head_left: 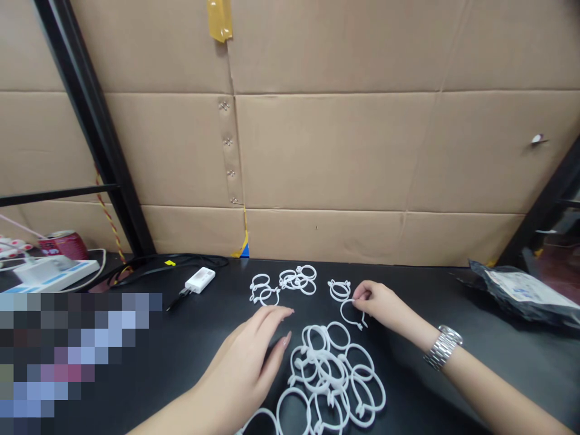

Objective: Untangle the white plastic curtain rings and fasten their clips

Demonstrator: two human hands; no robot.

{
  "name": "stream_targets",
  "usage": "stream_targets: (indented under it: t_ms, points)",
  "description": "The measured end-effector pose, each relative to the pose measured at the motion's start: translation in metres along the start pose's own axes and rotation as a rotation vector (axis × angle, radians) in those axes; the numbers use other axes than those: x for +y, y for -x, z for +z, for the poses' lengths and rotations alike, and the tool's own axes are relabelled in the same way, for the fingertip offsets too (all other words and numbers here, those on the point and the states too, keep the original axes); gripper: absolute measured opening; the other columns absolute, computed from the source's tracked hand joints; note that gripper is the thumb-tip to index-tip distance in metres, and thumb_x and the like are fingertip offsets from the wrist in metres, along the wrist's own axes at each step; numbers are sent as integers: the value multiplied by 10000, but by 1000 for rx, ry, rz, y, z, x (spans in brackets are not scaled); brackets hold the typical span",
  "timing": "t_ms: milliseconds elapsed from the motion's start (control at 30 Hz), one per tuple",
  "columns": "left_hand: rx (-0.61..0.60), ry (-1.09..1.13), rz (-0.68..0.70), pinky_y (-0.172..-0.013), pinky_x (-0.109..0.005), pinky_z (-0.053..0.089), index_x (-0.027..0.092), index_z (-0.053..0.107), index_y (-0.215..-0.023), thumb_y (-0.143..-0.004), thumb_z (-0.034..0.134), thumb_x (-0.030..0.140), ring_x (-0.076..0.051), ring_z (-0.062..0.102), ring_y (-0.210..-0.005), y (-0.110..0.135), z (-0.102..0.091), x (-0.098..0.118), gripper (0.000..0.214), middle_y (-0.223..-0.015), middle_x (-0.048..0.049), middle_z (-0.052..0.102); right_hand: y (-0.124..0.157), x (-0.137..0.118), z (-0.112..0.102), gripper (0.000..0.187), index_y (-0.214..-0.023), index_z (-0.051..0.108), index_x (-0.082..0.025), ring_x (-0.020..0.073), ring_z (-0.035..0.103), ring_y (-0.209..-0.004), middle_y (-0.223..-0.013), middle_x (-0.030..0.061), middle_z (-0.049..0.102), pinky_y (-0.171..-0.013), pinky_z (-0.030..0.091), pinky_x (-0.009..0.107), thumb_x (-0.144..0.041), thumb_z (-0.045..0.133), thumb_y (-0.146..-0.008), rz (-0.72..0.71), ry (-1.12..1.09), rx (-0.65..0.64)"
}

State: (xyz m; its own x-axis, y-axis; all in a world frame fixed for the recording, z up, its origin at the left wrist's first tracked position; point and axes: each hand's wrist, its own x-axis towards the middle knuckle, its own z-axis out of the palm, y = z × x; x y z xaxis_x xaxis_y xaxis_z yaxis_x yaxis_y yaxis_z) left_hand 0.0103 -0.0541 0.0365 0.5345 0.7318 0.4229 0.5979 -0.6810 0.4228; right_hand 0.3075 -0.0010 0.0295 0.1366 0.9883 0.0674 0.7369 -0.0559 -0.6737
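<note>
The cardboard wall (335, 151) and bench (181, 344) suggest a workshop.

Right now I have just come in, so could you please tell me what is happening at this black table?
A person's right hand holds a white ring by the fingertips, next to a small group of rings. The left hand is open and holds nothing, beside the large pile of white rings. More rings lie farther back, towards the cardboard wall.

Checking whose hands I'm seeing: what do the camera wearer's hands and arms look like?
No gloves or sleeves show. The right hand has a silver metal-link wristwatch at its wrist; the left hand has longish, tapered nails and a bare wrist.
</note>
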Motion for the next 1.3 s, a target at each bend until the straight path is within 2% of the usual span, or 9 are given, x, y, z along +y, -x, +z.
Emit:
stream_targets:
  t_ms: [300, 433, 533, 667, 833, 967, 1100, 1200, 1300]
  points:
    - [13, -4, 13, -909, -391, 506, 283, 394, -1243, -930, 414, 180, -205, 588, -1069, 1, 3, -4, 330, -1248, -53, 540, 6, -20, -5, 55, -777, 571, -164, 97, 518, -444, -612, 12, 644, -443, 403, 222, -212, 595, -762, -34, -363, -68]
    - [-2, -18, 1, -913, -388, 504, 279, 405, -1241, -927, 416, 177, -206, 590, -1069, 0, 2, -3, 330, -1247, -50, 543, 15, -32, -3, 294, -1012, 569, -155, 105, 521, -472, -610, -23, 609, -495, 440, 247, -293, 628, -760, -105, -525, -92]
    - [-5, -29, -14, -924, -393, 496, 266, 422, -1237, -933, 416, 191, -210, 588, -1073, -1, 0, -2, 313, -1241, -58, 548, 26, -42, 3, 509, -1243, 438, -192, 102, 517, -502, -654, -46, 587, -525, 465, 255, -362, 612, -797, -188, -645, -107]
    - [3, -19, -33, -951, -399, 477, 262, 464, -1213, -960, 390, 264, -211, 571, -1100, -2, -1, 0, 264, -1248, -56, 539, 46, -57, 16, 594, -1327, 352, -254, 93, 523, -502, -678, -46, 589, -480, 464, 232, -311, 646, -813, -299, -856, -264]
    - [-31, 51, -5, -928, -358, 488, 260, 568, -1087, -966, 380, 267, -194, 591, -1052, -1, -5, 3, 224, -1226, -43, 545, 69, -68, 32, 563, -1333, 349, -302, 106, 569, -542, -720, -32, 599, -500, 500, 247, -274, 634, -847, -333, -948, -484]
    - [23, 123, 122, -916, -330, 482, 244, 605, -1043, -955, 384, 209, -183, 594, -1030, 3, -4, 3, 240, -1162, -52, 578, 78, -68, 41, 519, -1319, 374, -316, 111, 569, -607, -758, -28, 587, -557, 513, 260, -269, 619, -864, -370, -951, -508]
    - [77, 141, 96, -894, -335, 491, 221, 615, -965, -924, 443, 193, -188, 598, -1019, 5, 2, 1, 178, -1168, -63, 570, 83, -71, 43, 489, -1318, 364, -308, 115, 564, -639, -819, -17, 550, -571, 527, 274, -267, 586, -884, -400, -903, -495]
    - [82, 172, 32, -887, -327, 495, 219, 609, -927, -928, 429, 194, -175, 610, -991, 3, 4, 0, 181, -1158, -54, 571, 85, -72, 39, 426, -1308, 379, -323, 130, 564, -769, -991, 22, 511, -758, 526, 351, -212, 509, -917, -525, -622, -285]
    - [75, 176, 6, -892, -338, 493, 219, 609, -922, -934, 413, 211, -179, 608, -992, 2, 2, -1, 197, -1156, -52, 567, 86, -68, 35, 499, -1348, 359, -312, 179, 524, -981, -1130, 69, 464, -900, 462, 394, -86, 429, -909, -813, -226, -61]
